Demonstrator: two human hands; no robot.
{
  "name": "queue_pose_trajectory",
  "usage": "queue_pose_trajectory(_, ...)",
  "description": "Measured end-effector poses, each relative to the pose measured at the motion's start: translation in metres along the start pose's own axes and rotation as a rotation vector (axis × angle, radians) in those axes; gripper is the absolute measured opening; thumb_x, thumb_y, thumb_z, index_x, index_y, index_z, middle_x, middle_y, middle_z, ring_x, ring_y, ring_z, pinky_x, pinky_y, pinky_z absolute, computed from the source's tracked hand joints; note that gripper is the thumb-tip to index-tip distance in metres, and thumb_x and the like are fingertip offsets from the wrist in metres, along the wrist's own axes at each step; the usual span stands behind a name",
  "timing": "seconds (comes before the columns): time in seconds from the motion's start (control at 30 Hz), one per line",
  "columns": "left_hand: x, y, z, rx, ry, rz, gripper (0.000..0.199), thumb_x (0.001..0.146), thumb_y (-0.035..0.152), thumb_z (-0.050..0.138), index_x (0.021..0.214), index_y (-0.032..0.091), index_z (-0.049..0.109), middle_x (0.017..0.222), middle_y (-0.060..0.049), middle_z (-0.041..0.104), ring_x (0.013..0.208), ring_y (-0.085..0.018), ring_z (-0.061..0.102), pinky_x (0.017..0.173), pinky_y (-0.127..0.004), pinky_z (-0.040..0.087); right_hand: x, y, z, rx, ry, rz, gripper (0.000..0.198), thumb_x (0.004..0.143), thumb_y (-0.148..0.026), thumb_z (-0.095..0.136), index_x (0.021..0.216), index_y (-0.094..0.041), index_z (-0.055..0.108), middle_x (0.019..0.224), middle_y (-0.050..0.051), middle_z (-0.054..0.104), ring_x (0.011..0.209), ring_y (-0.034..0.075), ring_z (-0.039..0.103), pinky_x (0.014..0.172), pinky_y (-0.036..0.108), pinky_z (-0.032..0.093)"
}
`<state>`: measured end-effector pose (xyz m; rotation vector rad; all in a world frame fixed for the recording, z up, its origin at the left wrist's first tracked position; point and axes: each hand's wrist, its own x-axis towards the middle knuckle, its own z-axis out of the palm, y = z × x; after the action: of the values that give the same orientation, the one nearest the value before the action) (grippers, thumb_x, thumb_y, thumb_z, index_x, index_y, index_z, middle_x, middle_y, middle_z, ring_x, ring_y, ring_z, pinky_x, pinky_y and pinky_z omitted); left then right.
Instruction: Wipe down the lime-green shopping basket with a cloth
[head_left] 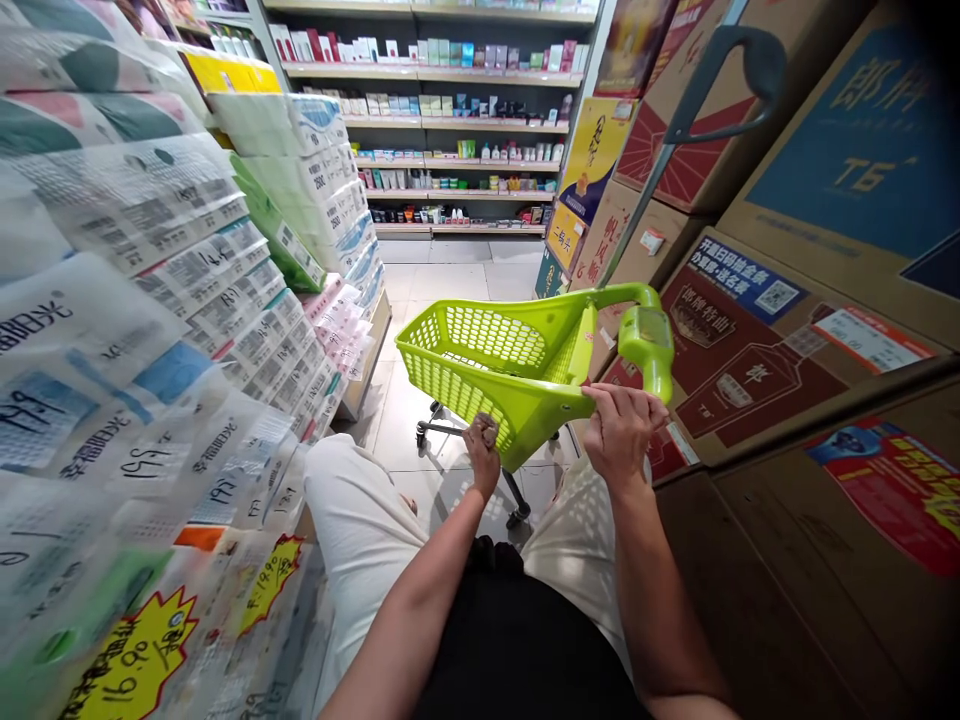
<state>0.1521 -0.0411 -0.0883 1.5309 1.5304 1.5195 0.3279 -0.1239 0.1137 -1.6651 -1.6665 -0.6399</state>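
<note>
A lime-green plastic shopping cart (pixel 480 390) with perforated basket walls stands in the aisle, turned sideways in front of my legs. My right hand (pixel 621 432) has its fingers wrapped over the cart's near rim, by the handle end (pixel 646 340). Close against the basket's near side, my left hand (pixel 482 455) is closed; a greyish-brown patch shows at its fingers, and I cannot make out what is in them. Dark caster wheels (pixel 517 513) show beneath the basket.
Plastic-wrapped tissue packs (pixel 217 250) are piled high on the left, with yellow price signs (pixel 135 660) in front. Liquor cartons (pixel 757 350) form a wall on the right, where a grey pole-mounted handle (pixel 720 90) juts out. Shelves (pixel 435 125) of small boxes cross the far end.
</note>
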Motion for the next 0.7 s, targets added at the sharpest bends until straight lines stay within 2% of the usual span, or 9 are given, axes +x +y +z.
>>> queue_pose_trajectory(0.1, 0.014, 0.019, 0.0, -0.024, 0.083, -0.029, 0.033, 0.083, 0.009, 0.047, 0.112, 0.02, 0.058, 0.111, -0.01, 0.056, 0.111, -0.023, 0.056, 0.105, -0.042, 0.047, 0.011, -0.012, -0.011, -0.096, -0.081, -0.041, 0.026, 0.09, -0.016, 0.049, 0.105, -0.021, 0.069, 0.1, 0.008, 0.073, 0.099, 0.027, 0.057, 0.105, 0.043, 0.029)
queue_pose_trajectory(0.2, 0.018, 0.035, 0.003, -0.026, 0.107, 0.015, 0.036, 0.084, 0.01, 0.046, 0.115, 0.021, 0.059, 0.122, -0.014, 0.055, 0.124, -0.026, 0.052, 0.112, -0.047, 0.043, 0.024, -0.029, -0.012, -0.141, -0.16, -0.072, 0.023, 0.094, -0.019, 0.048, 0.103, -0.018, 0.069, 0.096, 0.01, 0.071, 0.094, 0.027, 0.055, 0.101, 0.043, 0.03)
queue_pose_trajectory(0.3, -0.005, 0.027, 0.009, -0.034, 0.074, 0.048, 0.041, 0.08, 0.01, 0.051, 0.118, 0.021, 0.06, 0.127, -0.015, 0.053, 0.128, -0.03, 0.05, 0.112, -0.051, 0.045, 0.032, -0.049, 0.001, -0.162, -0.221, -0.101, 0.02, 0.096, -0.022, 0.049, 0.098, -0.018, 0.068, 0.093, 0.011, 0.07, 0.091, 0.026, 0.054, 0.092, 0.042, 0.03)
queue_pose_trajectory(0.37, -0.022, 0.014, 0.013, -0.063, 0.041, 0.039, 0.039, 0.079, 0.011, 0.052, 0.116, 0.022, 0.061, 0.121, -0.014, 0.054, 0.121, -0.029, 0.054, 0.107, -0.051, 0.049, 0.031, -0.059, 0.014, -0.183, -0.258, -0.123, 0.018, 0.096, -0.022, 0.05, 0.093, -0.018, 0.067, 0.089, 0.011, 0.069, 0.087, 0.026, 0.053, 0.083, 0.04, 0.028)
queue_pose_trajectory(0.43, -0.026, 0.005, 0.014, -0.081, 0.039, 0.006, 0.035, 0.081, 0.011, 0.053, 0.113, 0.023, 0.06, 0.114, -0.012, 0.055, 0.114, -0.027, 0.057, 0.103, -0.048, 0.052, 0.029, -0.064, 0.025, -0.208, -0.261, -0.144, 0.017, 0.096, -0.021, 0.05, 0.094, -0.017, 0.067, 0.088, 0.012, 0.068, 0.085, 0.026, 0.052, 0.077, 0.04, 0.025)
queue_pose_trajectory(0.57, 0.014, 0.021, 0.009, -0.039, 0.28, -0.096, 0.033, 0.089, 0.017, 0.054, 0.121, 0.023, 0.055, 0.12, -0.013, 0.055, 0.117, -0.026, 0.055, 0.107, -0.046, 0.049, 0.024, -0.062, 0.036, -0.24, -0.218, -0.194, 0.019, 0.096, -0.02, 0.05, 0.101, -0.016, 0.067, 0.088, 0.012, 0.067, 0.086, 0.026, 0.049, 0.076, 0.039, 0.024)
queue_pose_trajectory(0.63, 0.033, 0.035, 0.006, -0.036, 0.286, -0.042, 0.031, 0.092, 0.018, 0.051, 0.122, 0.022, 0.055, 0.126, -0.014, 0.055, 0.124, -0.026, 0.053, 0.111, -0.045, 0.045, 0.023, -0.06, 0.037, -0.234, -0.217, -0.206, 0.019, 0.097, -0.021, 0.05, 0.103, -0.016, 0.067, 0.088, 0.012, 0.067, 0.086, 0.026, 0.049, 0.076, 0.04, 0.024)
queue_pose_trajectory(0.7, 0.035, 0.039, 0.004, -0.051, 0.205, 0.029, 0.031, 0.091, 0.015, 0.051, 0.12, 0.022, 0.058, 0.128, -0.014, 0.055, 0.125, -0.026, 0.054, 0.111, -0.044, 0.045, 0.023, -0.061, 0.037, -0.221, -0.221, -0.2, 0.021, 0.097, -0.021, 0.048, 0.103, -0.015, 0.068, 0.088, 0.012, 0.066, 0.086, 0.027, 0.048, 0.076, 0.04, 0.024)
